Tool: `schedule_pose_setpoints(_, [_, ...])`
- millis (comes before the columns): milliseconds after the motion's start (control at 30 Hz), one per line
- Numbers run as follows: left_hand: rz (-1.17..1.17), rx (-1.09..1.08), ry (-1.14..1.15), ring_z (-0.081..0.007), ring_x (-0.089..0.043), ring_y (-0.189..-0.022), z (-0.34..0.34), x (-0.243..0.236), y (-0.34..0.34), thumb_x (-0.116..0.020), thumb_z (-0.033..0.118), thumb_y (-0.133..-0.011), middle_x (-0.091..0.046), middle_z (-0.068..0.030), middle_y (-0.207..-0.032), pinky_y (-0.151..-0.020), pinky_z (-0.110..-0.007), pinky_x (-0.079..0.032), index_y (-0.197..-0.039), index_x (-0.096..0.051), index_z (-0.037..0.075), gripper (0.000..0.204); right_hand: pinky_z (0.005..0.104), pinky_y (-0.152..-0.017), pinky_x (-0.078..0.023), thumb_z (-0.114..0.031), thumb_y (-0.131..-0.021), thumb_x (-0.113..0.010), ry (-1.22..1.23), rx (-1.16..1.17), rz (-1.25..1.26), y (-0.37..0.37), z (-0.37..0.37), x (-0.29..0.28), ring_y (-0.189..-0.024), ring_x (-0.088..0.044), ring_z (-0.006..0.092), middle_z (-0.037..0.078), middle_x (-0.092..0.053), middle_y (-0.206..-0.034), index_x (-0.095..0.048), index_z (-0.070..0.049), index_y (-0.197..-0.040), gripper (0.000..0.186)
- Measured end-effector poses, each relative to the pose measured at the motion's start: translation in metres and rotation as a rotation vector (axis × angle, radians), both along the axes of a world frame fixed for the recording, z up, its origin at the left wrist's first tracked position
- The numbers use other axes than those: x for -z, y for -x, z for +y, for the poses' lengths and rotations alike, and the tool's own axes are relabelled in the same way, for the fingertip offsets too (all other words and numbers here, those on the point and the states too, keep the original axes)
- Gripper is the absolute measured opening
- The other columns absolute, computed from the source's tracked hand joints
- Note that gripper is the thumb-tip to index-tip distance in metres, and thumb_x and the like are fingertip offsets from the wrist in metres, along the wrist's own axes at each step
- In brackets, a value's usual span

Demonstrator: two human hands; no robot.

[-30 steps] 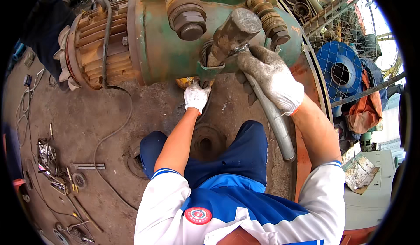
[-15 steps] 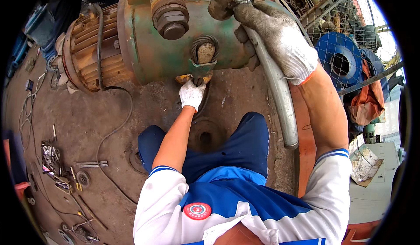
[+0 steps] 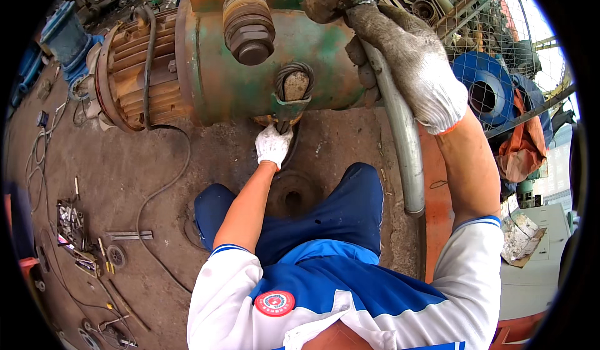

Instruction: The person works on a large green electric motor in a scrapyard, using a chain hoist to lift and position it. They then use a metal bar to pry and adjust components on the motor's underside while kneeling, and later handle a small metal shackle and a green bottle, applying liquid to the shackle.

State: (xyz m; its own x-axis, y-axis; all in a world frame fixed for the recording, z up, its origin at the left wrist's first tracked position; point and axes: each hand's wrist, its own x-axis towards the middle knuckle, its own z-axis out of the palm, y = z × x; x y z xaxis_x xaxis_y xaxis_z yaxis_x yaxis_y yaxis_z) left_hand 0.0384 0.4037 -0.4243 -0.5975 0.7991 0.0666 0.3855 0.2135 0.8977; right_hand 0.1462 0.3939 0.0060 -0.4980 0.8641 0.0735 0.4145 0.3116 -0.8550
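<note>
A green, rust-stained electric hoist (image 3: 237, 81) with a finned motor spans the area in front of me. My left hand (image 3: 274, 145), in a white knit glove, is closed at its underside around something just below a wire rope loop (image 3: 294, 82) in a metal socket. The glove hides most of what it holds. My right hand (image 3: 415, 62), in a soiled white glove, reaches up on the right, its fingers bent against a rusty metal part (image 3: 328, 0); the fingertips are partly hidden. A grey metal pipe (image 3: 400, 137) slants down beside this hand.
A large hex-headed bolt assembly (image 3: 251, 34) juts toward me. Cable (image 3: 178, 175) curves over the floor on the left, near a tray of small tools (image 3: 72, 222) and a wheel (image 3: 117, 256). At right are a wire mesh cage (image 3: 500, 31), a blue ring-shaped part (image 3: 481, 90) and orange cloth (image 3: 519, 150).
The view has shifted slightly, so the hoist sits a little lower and farther right. My right hand has moved slightly right and down in the picture; both hands keep their contacts.
</note>
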Motion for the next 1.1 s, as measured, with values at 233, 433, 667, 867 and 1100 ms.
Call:
schedule_pose_setpoints(233, [-0.076, 0.009, -0.040, -0.0442, -0.071, -0.095, 0.000, -0.006, -0.005, -0.072, 0.041, -0.089, -0.074, -0.0252, -0.096, -0.083, -0.049, -0.057, -0.101, -0.073, 0.002, 0.040, 0.0287, -0.050, -0.048, -0.033, -0.108, -0.055, -0.357, -0.165, 0.069, -0.002, 0.024, 0.047, -0.059, -0.058, 0.0127, 0.006, -0.065, -0.084, -0.063, -0.003, -0.126, 0.035])
schedule_pose_setpoints(433, [-0.249, 0.309, -0.011, -0.0396, -0.067, -0.117, -0.010, -0.008, 0.028, -0.076, 0.036, -0.087, -0.072, -0.0248, -0.121, -0.099, -0.044, -0.052, -0.126, -0.066, -0.002, 0.055, 0.0321, -0.044, -0.056, -0.045, -0.099, -0.067, 0.200, -0.044, -0.191, 0.010, 0.029, 0.080, -0.055, -0.063, 0.0155, 0.008, -0.066, -0.084, -0.064, -0.001, -0.123, 0.049])
schedule_pose_setpoints(667, [-0.450, 0.547, -0.034, -0.0277, -0.062, -0.126, -0.030, -0.022, 0.074, -0.078, 0.020, -0.084, -0.063, -0.0199, -0.141, -0.108, -0.039, -0.047, -0.150, -0.049, -0.006, 0.076, 0.0340, -0.068, -0.053, -0.026, -0.098, -0.060, 0.096, -0.227, 0.063, 0.008, 0.051, 0.124, -0.077, -0.064, 0.0154, 0.007, -0.068, -0.090, -0.068, 0.001, -0.113, 0.032])
schedule_pose_setpoints(867, [-0.333, 0.104, -0.207, -0.0394, -0.065, -0.123, 0.012, -0.067, -0.001, -0.084, 0.040, -0.083, -0.069, -0.0247, -0.131, -0.104, -0.042, -0.049, -0.132, -0.058, -0.010, 0.075, 0.0320, -0.051, -0.057, -0.048, -0.099, -0.066, 0.247, -0.097, -0.071, 0.002, 0.058, 0.106, -0.067, -0.065, 0.0156, 0.006, -0.063, -0.085, -0.065, -0.001, -0.114, 0.049])
schedule_pose_setpoints(1100, [-0.049, -0.027, -0.042, -0.0462, -0.067, -0.111, 0.047, -0.036, 0.008, -0.076, 0.039, -0.091, -0.073, -0.0281, -0.114, -0.090, -0.048, -0.054, -0.124, -0.062, -0.005, 0.056, 0.0365, -0.058, -0.058, -0.044, -0.097, -0.066, 0.150, 0.019, -0.038, -0.004, 0.039, 0.058, -0.071, -0.070, 0.0185, 0.010, -0.070, -0.084, -0.071, 0.000, -0.107, 0.045])
